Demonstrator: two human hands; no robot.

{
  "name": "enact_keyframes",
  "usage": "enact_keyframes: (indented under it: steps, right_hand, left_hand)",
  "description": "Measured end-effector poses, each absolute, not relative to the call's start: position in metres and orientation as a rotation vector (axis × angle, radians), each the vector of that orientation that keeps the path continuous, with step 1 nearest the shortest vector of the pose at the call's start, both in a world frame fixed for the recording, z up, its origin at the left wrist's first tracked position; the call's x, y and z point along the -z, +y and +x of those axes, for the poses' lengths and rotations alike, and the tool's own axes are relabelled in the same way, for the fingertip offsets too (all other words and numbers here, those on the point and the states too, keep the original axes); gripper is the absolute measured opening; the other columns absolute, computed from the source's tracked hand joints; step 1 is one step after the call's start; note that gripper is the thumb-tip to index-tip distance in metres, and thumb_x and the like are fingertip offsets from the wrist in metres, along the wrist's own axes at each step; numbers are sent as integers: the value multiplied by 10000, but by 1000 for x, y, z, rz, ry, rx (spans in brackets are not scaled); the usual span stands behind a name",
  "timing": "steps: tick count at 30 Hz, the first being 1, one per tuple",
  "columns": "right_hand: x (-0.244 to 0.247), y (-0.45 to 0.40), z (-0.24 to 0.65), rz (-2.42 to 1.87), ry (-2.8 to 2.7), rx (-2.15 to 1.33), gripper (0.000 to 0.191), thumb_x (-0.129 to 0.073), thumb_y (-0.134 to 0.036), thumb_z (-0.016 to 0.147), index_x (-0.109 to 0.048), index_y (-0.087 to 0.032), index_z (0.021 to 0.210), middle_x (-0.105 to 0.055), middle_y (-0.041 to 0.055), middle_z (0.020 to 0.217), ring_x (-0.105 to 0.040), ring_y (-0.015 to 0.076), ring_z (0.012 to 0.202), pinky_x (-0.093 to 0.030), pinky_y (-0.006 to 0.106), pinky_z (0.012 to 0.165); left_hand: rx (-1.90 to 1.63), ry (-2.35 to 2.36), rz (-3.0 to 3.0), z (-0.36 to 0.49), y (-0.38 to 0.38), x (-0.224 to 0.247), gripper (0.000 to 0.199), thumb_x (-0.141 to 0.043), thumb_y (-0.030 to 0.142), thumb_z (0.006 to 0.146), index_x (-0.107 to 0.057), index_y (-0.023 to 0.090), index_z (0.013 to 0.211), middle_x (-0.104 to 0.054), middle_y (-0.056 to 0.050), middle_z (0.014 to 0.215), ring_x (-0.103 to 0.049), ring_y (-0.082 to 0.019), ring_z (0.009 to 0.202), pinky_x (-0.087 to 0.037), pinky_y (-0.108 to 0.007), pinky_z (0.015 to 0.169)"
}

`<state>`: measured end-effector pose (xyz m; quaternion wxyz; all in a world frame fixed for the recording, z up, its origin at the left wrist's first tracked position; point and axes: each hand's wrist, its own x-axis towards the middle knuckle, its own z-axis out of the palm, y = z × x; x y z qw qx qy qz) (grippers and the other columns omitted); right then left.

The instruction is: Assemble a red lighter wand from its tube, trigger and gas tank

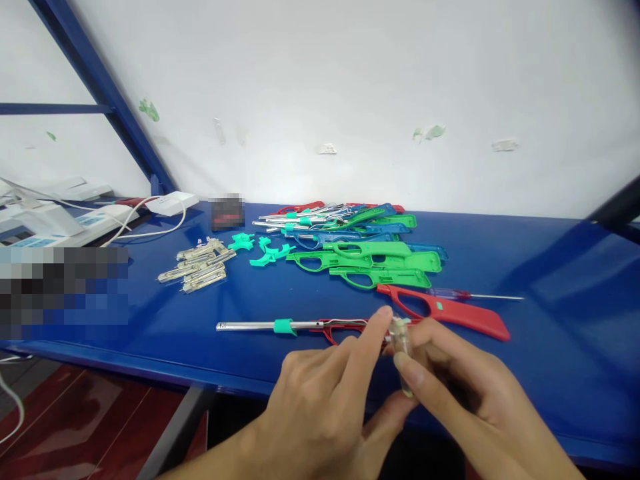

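Note:
Between my two hands, just over the front of the table, is a small clear plastic lighter fuel tank [401, 339] with a pale fitting at its top. My left hand [325, 390] has its index fingertip at the tank's top and its thumb near the bottom end. With thumb and bent fingers, my right hand [470, 383] pinches the tank's side. Behind the hands lies a red lighter shell half [330, 331], partly hidden, with a silver metal tube [250, 326], a wire and a teal collar [285, 326]. A second red shell half [467, 318] rests to its right.
Beyond lie green shell halves [385, 277], blue shell halves [345, 236] and several metal tubes. A screwdriver [450, 294] lies behind the red shell. Clear fuel tanks [197, 267] and teal plastic pieces [270, 255] are piled left, near a white cabled box [173, 203].

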<state>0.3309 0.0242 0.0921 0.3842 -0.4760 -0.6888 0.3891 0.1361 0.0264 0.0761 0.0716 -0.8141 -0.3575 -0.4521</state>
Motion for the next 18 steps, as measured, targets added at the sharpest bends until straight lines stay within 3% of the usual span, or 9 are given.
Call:
enact_keyframes:
  steps: [10, 18]
  right_hand:
    - [-91, 25, 331, -1213, -1743, -986, 380, -587, -579, 1095, -646, -282, 866, -633, -19, 753, -614, 158, 685, -500, 229, 576]
    - [-92, 26, 329, -1220, -1733, -979, 398, -592, -586, 1087, -637, -277, 840, -622, -18, 748, -607, 161, 680, -496, 232, 562]
  left_hand:
    - [1343, -1064, -2447, 135, 27, -76, 458, -510, 351, 1200, -537, -9, 1482, -711, 20, 730, -749, -125, 579, -639, -236, 676]
    - [1323, -1062, -2460, 136, 29, -76, 435, -459, 329, 1211, -544, -9, 1472, -634, 54, 672, -717, -123, 537, -617, -237, 621]
